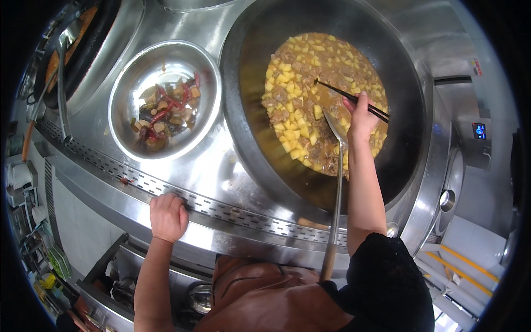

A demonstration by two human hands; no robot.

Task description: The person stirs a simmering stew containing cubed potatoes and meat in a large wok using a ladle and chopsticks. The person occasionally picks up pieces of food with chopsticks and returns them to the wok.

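My right hand (363, 116) grips a pair of dark chopsticks (338, 91) over a large wok (265, 153). Their tips point left, above or in the brown stew (305, 62) of meat pieces and diced potatoes; contact cannot be told. A long-handled metal spatula (340, 166) rests with its blade in the stew, its wooden handle end near my apron. My left hand (169, 216) is a loose fist on the counter's steel front edge (199, 232), below the slotted drain strip. Up from it stands a steel bowl (124, 120) holding dried red chillies and spices (168, 108).
Another wok (101, 54) with orange-brown contents and a ladle (62, 87) is at the far left. A wooden handle (313, 223) lies by the large wok's near rim. Below the counter, an open drawer (124, 265) holds metalware. A small lit display (479, 130) is at right.
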